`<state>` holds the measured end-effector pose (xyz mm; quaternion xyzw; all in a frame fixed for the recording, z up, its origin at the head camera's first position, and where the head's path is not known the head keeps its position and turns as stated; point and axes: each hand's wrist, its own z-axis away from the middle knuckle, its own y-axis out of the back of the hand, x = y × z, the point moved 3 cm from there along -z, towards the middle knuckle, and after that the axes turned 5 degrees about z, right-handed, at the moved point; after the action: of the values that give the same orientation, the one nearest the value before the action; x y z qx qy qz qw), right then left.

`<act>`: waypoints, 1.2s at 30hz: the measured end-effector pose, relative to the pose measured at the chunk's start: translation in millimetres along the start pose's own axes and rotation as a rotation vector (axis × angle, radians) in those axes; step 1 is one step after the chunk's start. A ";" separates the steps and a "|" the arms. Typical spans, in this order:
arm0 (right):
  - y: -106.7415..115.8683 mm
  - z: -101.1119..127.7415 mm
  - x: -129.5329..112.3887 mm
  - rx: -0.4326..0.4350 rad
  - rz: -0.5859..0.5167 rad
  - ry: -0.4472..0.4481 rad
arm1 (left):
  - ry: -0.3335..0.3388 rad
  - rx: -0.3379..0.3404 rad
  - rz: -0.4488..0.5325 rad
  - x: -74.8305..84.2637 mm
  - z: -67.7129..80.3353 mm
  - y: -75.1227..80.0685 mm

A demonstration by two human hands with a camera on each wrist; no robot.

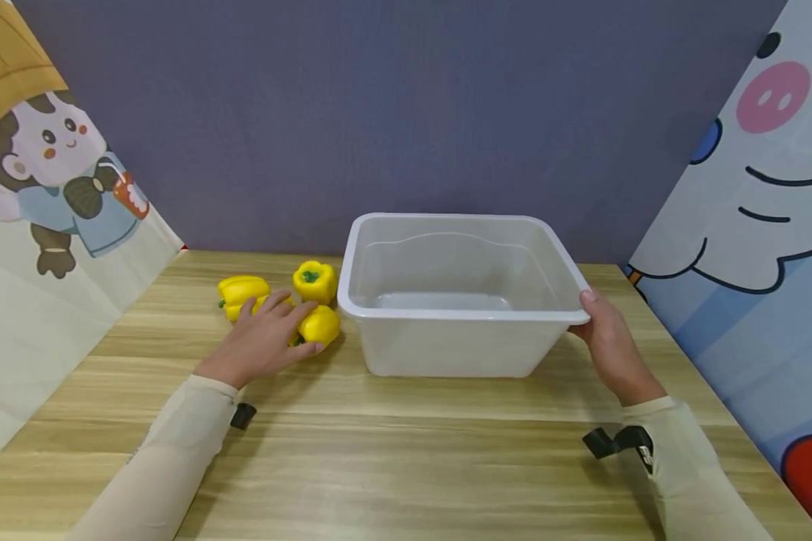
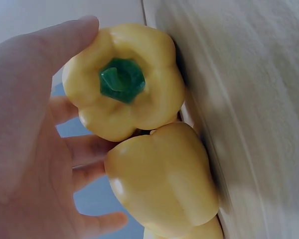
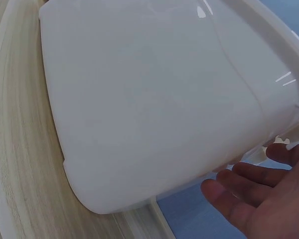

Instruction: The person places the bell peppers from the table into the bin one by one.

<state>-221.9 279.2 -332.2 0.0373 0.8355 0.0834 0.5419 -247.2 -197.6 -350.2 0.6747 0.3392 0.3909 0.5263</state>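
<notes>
Several yellow bell peppers with green stems sit in a cluster left of a white plastic bin (image 1: 446, 346). My left hand (image 1: 264, 338) reaches over them with its fingers spread. Its thumb and fingers lie around the nearest bell pepper (image 1: 321, 326), whose stem end (image 2: 120, 80) faces the left wrist camera. A second bell pepper (image 2: 162, 179) lies beside it, below the outstretched fingers. Behind stand another bell pepper (image 1: 314, 282) and, farther left, one on its side (image 1: 243, 288); the hand partly hides others. My right hand (image 1: 612, 346) grips the bin's right front corner, thumb on the rim, fingers beneath.
The bin stands on a wood-grain table (image 1: 406, 458), its inside showing only bare walls. A dark grey-blue panel (image 1: 406, 113) rises behind the table. Cartoon-printed panels flank it at left (image 1: 13, 300) and right (image 1: 737, 338).
</notes>
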 end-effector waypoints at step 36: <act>3.3 0.1 3.3 0.200 0.147 0.019 | -0.013 0.077 -0.023 -4.2 -5.8 -1.6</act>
<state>-223.3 283.0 -334.6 0.1514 0.8398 0.0392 0.5199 -254.4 -198.3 -351.6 0.6930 0.3582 0.3673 0.5065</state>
